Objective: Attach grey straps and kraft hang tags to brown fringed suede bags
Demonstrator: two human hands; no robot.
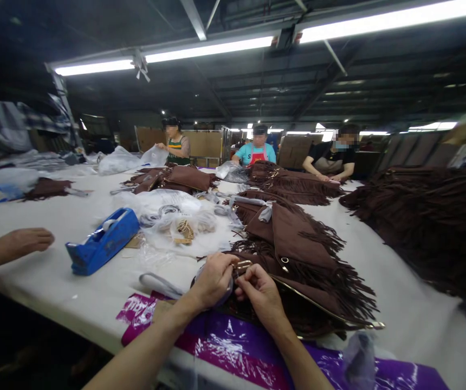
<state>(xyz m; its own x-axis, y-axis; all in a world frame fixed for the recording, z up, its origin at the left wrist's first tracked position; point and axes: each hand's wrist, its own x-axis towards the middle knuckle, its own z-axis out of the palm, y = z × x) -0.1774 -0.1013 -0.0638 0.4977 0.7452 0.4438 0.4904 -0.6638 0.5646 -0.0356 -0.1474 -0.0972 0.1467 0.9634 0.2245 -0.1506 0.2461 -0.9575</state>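
Observation:
At the near edge of the table, a brown fringed bag (312, 295) with a gold zipper lies below and to the right of my hands. A gold-coloured metal buckle (241, 266) shows between them. My left hand (213, 281) is closed on the buckle's left side, against a plastic-wrapped strap (225, 295). From the right, my right hand (260, 295) pinches at the lower side of the buckle; its fingertips partly cover what they grip. Shiny purple plastic sheeting (233, 338) lies beneath my forearms. Just beyond my hands rests another brown fringed bag (293, 238).
Left of me stands a blue tape dispenser (105, 241), with another person's hand (25, 241) beside it. Clear plastic bags and tags (184, 230) lie mid-table. Brown fringed bags (428, 233) are heaped at right. Several people (257, 151) work across the table.

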